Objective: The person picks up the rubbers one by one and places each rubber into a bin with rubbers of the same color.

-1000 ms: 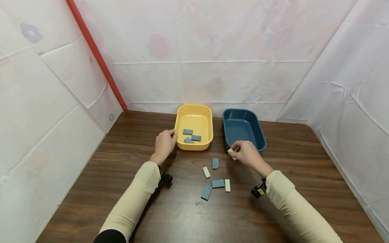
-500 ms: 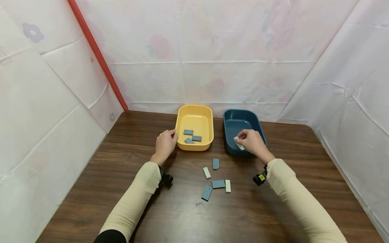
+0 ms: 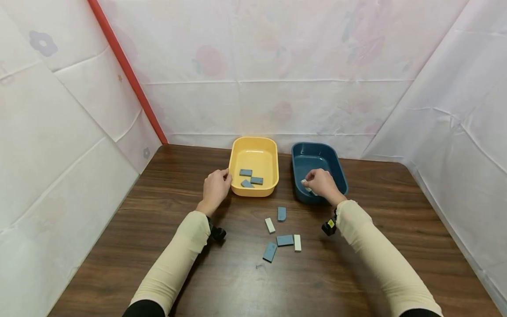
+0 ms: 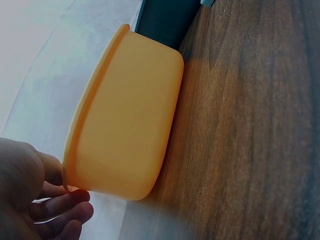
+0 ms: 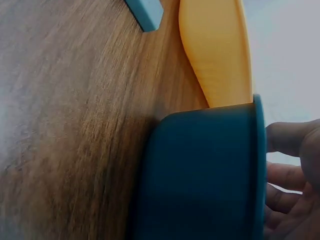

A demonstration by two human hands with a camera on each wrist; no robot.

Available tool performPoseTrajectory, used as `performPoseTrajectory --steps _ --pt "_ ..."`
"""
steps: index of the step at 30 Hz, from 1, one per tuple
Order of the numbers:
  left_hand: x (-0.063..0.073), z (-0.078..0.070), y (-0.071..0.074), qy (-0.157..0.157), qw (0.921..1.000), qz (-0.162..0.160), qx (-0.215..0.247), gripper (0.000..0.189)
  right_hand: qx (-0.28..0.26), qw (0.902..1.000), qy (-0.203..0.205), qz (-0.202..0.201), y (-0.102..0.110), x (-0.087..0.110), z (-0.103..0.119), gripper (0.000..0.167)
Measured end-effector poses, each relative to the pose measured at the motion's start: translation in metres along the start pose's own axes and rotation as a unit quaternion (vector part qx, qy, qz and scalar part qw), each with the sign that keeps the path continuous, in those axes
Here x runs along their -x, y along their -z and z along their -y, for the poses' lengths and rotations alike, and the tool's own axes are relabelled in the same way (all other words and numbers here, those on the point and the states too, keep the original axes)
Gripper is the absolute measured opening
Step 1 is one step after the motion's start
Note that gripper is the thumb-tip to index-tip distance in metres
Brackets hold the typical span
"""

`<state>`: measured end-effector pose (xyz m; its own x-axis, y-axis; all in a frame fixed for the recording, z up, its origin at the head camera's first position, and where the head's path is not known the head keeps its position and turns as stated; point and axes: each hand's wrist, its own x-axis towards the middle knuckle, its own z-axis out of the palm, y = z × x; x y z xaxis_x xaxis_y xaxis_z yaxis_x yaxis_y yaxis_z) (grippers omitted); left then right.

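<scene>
Pinches one white block with the right hand, thumb and fingertips nearly together, over the lower part of the single navy tray, right of centre in the head view. Points that block lengthwise from upper left to lower right; cannot tell whether touching the tray floor. Grips the left rim of the single yellow tray, at centre, between thumb and bent fingers of the left hand. Inside that tray, three blue-grey blocks: two nearly left to right, one slanted. On the wooden table, below centre, three loose blue-grey blocks: one up and down, one crosswise, one slanting toward lower left; also two loose white blocks, one slanting toward lower right, one up and down.
</scene>
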<state>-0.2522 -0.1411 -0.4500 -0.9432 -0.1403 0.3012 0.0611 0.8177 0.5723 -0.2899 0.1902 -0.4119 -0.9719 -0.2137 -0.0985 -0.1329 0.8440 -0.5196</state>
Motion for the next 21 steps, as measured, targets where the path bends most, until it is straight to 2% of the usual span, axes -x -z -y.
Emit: performPoseTrajectory --steps 6,12,21 --pt "0.000 0.004 0.000 -0.004 1.0000 -0.006 0.001 0.032 -0.008 0.9993 -0.018 0.033 -0.008 -0.010 -0.001 0.024" --pt "0.000 0.004 0.001 0.002 1.0000 -0.005 0.002 0.031 0.018 0.9978 -0.021 0.060 -0.018 -0.020 -0.003 0.016" --pt "-0.001 0.003 0.001 0.001 1.0000 -0.004 0.000 0.031 0.054 0.9942 -0.009 0.092 -0.022 -0.028 -0.002 0.022"
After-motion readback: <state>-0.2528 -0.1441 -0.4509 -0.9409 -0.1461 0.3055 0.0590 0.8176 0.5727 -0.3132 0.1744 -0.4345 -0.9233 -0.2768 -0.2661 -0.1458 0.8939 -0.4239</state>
